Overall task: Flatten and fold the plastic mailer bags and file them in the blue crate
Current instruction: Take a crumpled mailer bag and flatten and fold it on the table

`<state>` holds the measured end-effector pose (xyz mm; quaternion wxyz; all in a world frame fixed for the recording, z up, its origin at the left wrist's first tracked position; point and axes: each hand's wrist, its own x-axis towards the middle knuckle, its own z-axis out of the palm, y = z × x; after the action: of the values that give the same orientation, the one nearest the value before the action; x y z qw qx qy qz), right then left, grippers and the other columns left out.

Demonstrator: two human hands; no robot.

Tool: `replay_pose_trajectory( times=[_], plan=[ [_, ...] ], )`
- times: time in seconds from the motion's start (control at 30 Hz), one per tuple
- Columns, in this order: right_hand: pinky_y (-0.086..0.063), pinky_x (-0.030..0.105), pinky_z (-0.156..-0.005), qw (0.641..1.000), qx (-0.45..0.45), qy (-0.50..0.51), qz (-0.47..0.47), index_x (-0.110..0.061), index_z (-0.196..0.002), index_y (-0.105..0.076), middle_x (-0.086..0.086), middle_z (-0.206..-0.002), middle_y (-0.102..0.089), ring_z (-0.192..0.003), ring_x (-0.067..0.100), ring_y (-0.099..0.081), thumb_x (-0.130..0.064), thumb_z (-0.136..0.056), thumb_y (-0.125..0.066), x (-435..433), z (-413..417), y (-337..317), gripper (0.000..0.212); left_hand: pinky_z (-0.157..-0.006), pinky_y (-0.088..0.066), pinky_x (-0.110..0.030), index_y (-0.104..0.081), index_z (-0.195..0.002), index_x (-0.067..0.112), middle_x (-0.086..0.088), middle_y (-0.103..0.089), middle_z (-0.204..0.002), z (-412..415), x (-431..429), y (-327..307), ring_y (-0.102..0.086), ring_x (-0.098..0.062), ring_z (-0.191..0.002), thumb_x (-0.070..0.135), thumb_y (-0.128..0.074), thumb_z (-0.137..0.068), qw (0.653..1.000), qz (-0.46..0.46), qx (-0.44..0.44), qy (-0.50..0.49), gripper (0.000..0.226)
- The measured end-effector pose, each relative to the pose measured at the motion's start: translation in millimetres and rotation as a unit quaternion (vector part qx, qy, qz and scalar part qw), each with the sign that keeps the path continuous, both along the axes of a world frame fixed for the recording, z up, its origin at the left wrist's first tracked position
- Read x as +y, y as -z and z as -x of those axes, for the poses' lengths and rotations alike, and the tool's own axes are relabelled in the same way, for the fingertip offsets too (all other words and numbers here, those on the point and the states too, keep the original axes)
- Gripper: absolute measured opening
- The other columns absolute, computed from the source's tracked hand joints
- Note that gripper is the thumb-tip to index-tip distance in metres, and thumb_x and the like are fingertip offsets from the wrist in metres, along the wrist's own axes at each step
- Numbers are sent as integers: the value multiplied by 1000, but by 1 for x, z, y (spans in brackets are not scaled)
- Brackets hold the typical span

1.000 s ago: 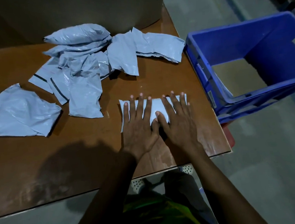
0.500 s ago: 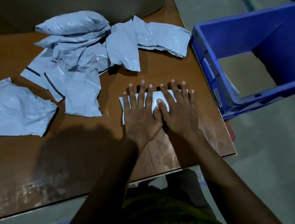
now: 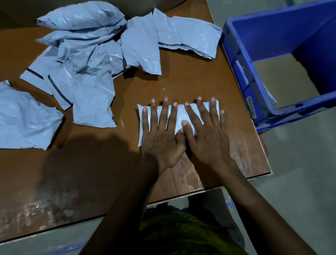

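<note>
Pressing down side by side, the left hand (image 3: 162,140) and the right hand (image 3: 206,138) lie flat on a small, folded, pale grey plastic mailer bag (image 3: 179,113) at the centre right of the frame, near the right end of the brown wooden counter (image 3: 105,162). The fingers (image 3: 165,115) of both hands are straight and spread wide across the bag, gripping nothing, and the two thumbs touch over its middle. A rigid blue plastic crate (image 3: 276,28) sits just beside the counter's right edge, in the upper right. A loose heap of crumpled grey mailer bags (image 3: 90,73) fills the upper left, and one more crumpled grey bag (image 3: 16,121) lies apart at the far left.
</note>
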<state>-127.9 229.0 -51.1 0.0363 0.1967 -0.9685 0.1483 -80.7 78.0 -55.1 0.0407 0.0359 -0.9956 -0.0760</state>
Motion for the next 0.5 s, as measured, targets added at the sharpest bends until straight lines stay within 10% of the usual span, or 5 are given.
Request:
replay_pose_trajectory(
  times=[0.5],
  plan=[
    [-2,53,-128,1000,-18,17,-18,-39,-164,-17,-1,-174,-4,-160,24,8,-58,-109,-22,-8,20,4,59,-124,-4,-64,-12,-166,17,-15,-5,-172,18,-5,1,-1,-44,-157,51,-19,-105,1000,0,1,-9,70]
  ],
)
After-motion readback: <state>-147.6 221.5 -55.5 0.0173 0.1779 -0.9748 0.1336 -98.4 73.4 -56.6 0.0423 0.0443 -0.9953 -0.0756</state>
